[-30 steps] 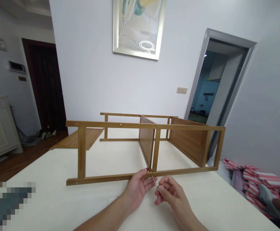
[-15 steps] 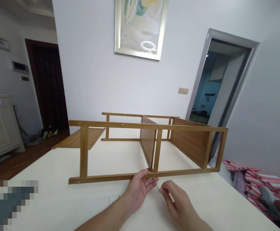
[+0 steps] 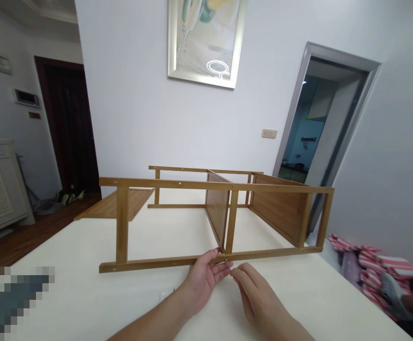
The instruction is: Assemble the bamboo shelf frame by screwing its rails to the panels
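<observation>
A brown wooden shelf frame lies on its side on the white table, with two panels fitted across it. My left hand grips its lower front rail near the middle panel, thumb on top and fingers beneath. Pinched in my right hand is a thin metal hex key. The key's tip meets the rail just below the middle upright, beside my left fingers. How the tip sits in the fastener is too small to make out.
A loose wooden panel lies at the table's far left. A small clear plastic piece is left of my left forearm. Red-and-white striped cloth and a person's foot are beyond the right edge. The wall stands behind the frame.
My right hand has moved slightly up and left, closer to the rail, and the hex key has turned so less of it shows. My left hand keeps its grip.
</observation>
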`<state>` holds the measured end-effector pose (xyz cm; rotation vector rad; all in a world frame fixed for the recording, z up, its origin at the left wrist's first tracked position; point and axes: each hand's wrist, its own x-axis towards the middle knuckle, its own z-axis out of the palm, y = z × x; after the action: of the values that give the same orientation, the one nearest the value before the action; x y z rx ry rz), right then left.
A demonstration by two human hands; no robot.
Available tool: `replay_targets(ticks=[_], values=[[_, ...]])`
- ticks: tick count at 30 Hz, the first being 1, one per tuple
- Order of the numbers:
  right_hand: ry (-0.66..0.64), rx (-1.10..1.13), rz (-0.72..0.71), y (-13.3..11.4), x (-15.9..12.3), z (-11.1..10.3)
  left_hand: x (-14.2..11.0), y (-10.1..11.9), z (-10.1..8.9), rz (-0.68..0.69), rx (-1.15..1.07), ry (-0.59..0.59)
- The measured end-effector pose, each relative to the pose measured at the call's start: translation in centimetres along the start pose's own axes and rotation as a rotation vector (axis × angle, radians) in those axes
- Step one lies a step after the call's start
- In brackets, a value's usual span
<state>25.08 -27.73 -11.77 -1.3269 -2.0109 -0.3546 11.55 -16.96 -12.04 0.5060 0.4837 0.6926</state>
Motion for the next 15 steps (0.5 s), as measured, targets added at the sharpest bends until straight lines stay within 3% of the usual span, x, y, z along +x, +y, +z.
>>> replay_targets(ticks=[6,15], values=[[0.028,-0.103,-0.057,0.29,-0.1,0.3,-0.08,0.07,0.17,-0.002,-0.002,0.033],[0.02,-0.451,-0.257,-0.48,-0.49,-0.69,0.14,-0.05,0.03,-0.002,-0.01,0.012]])
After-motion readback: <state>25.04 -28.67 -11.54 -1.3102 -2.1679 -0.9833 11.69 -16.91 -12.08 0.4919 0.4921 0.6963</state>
